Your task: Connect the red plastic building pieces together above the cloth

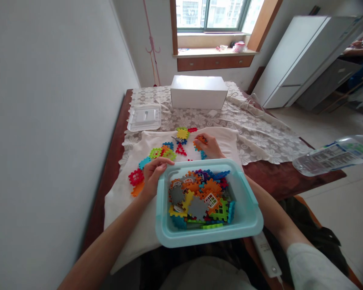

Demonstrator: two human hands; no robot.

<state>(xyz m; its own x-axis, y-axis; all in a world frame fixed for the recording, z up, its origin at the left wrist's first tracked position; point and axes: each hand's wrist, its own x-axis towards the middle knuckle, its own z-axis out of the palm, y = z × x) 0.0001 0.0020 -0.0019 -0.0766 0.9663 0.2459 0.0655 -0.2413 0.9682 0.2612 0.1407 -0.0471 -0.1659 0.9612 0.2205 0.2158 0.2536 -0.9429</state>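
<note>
A light-blue plastic bin [251, 209] full of colourful interlocking plastic tiles [198, 207] sits at the near edge of the table. My left hand [154, 175] is closed on the bin's far left corner, fingers over the rim. Beyond the bin, my right hand [211, 146] pinches an orange interlocking tile [201, 141] just above the white cloth. Blue tiles [203, 154] lie right beneath that hand. More tiles are spread over the cloth to its left: a red triangle [180, 150], a yellow one [183, 134], a green one [155, 153] and a red square [136, 177].
A white box [199, 92] and a white lid [144, 117] stand on the lace tablecloth at the back. To the right, a clear plastic bottle [332, 155] is near the table's edge. A white power strip [266, 253] lies below the bin. The wall runs close on the left.
</note>
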